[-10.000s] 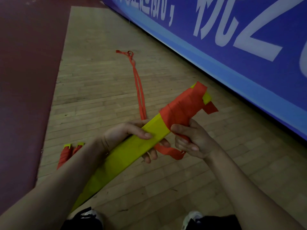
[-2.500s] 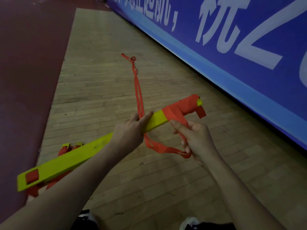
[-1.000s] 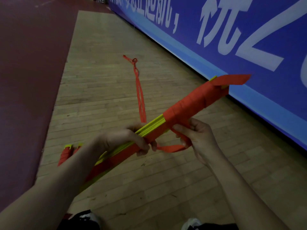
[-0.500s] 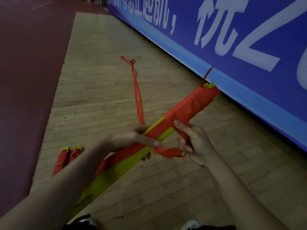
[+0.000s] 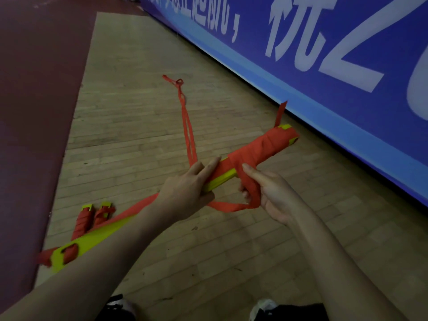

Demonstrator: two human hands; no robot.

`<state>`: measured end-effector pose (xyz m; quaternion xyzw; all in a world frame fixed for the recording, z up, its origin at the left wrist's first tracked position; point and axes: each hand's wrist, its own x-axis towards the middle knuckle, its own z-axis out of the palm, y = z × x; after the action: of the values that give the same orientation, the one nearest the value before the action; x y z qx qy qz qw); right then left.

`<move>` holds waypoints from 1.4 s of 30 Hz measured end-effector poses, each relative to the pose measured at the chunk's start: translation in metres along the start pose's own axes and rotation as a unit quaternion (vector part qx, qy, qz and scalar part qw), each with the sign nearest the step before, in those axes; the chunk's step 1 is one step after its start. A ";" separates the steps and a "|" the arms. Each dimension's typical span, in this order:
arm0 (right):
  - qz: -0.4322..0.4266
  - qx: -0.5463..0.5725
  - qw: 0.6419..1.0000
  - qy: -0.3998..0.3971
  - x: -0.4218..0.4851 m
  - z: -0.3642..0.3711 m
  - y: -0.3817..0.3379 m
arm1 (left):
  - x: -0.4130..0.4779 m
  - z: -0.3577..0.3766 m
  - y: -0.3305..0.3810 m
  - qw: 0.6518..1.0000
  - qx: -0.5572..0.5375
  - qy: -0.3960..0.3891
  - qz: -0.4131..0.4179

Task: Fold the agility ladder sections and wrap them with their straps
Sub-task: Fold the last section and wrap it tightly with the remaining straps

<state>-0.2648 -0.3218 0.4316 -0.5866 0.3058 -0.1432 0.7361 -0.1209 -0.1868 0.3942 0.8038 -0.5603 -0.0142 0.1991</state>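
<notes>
Left hand (image 5: 187, 189) grips folded ladder section (image 5: 220, 181) mid-length, two fingers straight along it; right hand (image 5: 272, 193) clutches the orange strap (image 5: 231, 207), index finger out. Section's strap-wrapped end sits near the blue banner (image 5: 335, 72); two wrapped bundles (image 5: 84, 220) lie on the floor (image 5: 129, 126), well away from the banner.

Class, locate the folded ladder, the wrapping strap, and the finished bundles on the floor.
folded ladder (image 5: 222, 180), head view, yellow edge between the hands.
wrapping strap (image 5: 231, 207), head view, slack loop below the hands.
finished bundles (image 5: 82, 222), head view, left bundle's wrapping.
</notes>
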 end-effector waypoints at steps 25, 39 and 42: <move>-0.106 0.010 0.992 -0.075 -0.009 -0.006 -0.005 | 0.000 -0.027 0.008 0.660 -0.669 -0.334 -0.068; 0.007 0.121 0.989 0.082 0.011 -0.010 0.006 | -0.010 0.001 0.025 0.998 -0.037 -0.052 0.007; -0.002 0.097 0.990 0.098 0.012 -0.012 0.006 | -0.006 0.004 0.018 0.997 -0.060 -0.028 0.049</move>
<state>-0.2638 -0.3364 0.4213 -0.4960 0.3603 -0.2306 0.7557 -0.1400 -0.1872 0.3955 0.7614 -0.6025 -0.0601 0.2316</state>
